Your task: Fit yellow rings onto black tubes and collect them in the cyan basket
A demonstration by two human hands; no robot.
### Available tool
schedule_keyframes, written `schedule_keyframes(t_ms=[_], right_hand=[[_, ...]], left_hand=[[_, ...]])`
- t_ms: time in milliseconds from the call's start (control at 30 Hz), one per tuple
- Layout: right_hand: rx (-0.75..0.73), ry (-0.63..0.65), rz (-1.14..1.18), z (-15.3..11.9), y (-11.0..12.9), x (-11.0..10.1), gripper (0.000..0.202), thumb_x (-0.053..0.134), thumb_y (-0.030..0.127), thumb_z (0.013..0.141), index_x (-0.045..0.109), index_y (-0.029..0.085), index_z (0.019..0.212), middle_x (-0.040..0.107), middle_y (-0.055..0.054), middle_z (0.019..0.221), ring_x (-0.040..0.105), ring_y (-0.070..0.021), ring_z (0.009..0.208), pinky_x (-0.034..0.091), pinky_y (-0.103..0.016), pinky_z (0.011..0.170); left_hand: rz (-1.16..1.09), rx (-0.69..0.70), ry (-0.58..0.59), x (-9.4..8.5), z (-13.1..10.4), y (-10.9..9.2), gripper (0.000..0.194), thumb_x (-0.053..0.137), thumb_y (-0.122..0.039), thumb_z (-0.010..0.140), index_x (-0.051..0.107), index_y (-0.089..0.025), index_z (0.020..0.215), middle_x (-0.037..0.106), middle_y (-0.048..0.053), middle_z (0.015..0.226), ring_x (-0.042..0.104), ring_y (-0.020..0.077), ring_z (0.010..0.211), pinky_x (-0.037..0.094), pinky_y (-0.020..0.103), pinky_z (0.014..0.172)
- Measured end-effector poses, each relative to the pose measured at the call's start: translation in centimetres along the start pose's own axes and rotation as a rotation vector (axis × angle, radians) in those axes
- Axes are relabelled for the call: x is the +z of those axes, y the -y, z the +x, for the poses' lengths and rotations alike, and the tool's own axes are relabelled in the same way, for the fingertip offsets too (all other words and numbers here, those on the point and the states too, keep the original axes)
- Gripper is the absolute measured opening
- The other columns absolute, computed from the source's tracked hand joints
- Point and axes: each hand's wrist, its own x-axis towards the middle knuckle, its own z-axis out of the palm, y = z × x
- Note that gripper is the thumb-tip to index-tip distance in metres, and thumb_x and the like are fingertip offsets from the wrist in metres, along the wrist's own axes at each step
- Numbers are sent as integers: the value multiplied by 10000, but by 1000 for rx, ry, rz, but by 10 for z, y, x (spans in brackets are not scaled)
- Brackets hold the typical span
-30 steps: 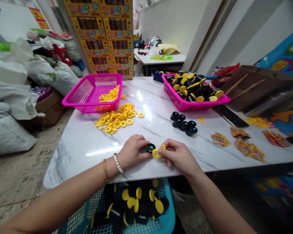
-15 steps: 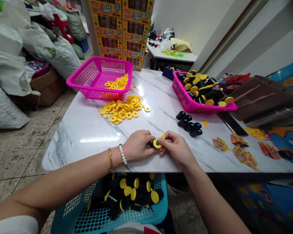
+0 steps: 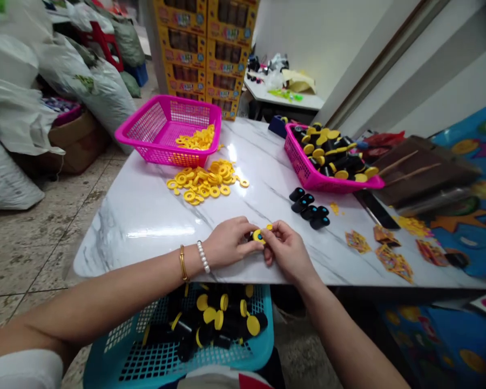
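Note:
Near the table's front edge, my left hand (image 3: 230, 240) grips a small black cylinder with a yellow ring (image 3: 257, 236) on its end; a blue dot shows in the ring's middle. My right hand (image 3: 289, 253) is closed on the same piece from the other side, thumb on the ring. A small yellow disc (image 3: 269, 227) sticks up by the right fingers; whether it joins the ring I cannot tell. Beyond the hands lies a pile of yellow rings (image 3: 202, 181). Several black cylinders with blue dots (image 3: 310, 207) lie to the right.
A pink basket (image 3: 132, 132) with yellow rings stands at the back left. Another pink basket (image 3: 308, 173) holds black cylinders with yellow caps, as does the blue basket (image 3: 263, 354) below the table edge. A phone (image 3: 376, 209) and card packs (image 3: 393, 262) lie at right.
The view has turned slightly, so the right-hand things sit further left. Both hands keep hold of the cylinder and ring; the fingers have shifted only a little.

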Motion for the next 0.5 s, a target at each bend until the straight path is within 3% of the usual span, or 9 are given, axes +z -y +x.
schedule_keyframes(t_ms=[100, 333, 500], right_hand=[[41, 35, 46, 4, -1, -1, 363, 691, 487, 735, 458, 208, 732, 483, 98, 387, 380, -62, 263, 275, -148, 264], [73, 26, 68, 5, -1, 1, 370, 742, 434, 708, 452, 205, 729, 526, 85, 442, 463, -81, 296, 350, -160, 285], [57, 46, -34, 5, 11, 1, 339, 676, 465, 769, 445, 219, 750, 519, 79, 385, 459, -96, 285, 360, -175, 308]], left_hand=[[48, 25, -13, 3, 0, 4, 208, 620, -364, 824, 645, -192, 938, 564, 17, 824, 538, 151, 734, 424, 269, 675], [57, 11, -11, 4, 0, 7, 233, 629, -406, 809, 654, -185, 875, 590, 11, 771, 548, 149, 703, 399, 259, 634], [37, -52, -24, -7, 7, -4, 366, 477, -438, 900, 670, -170, 742, 598, 26, 692, 536, 131, 646, 373, 261, 611]])
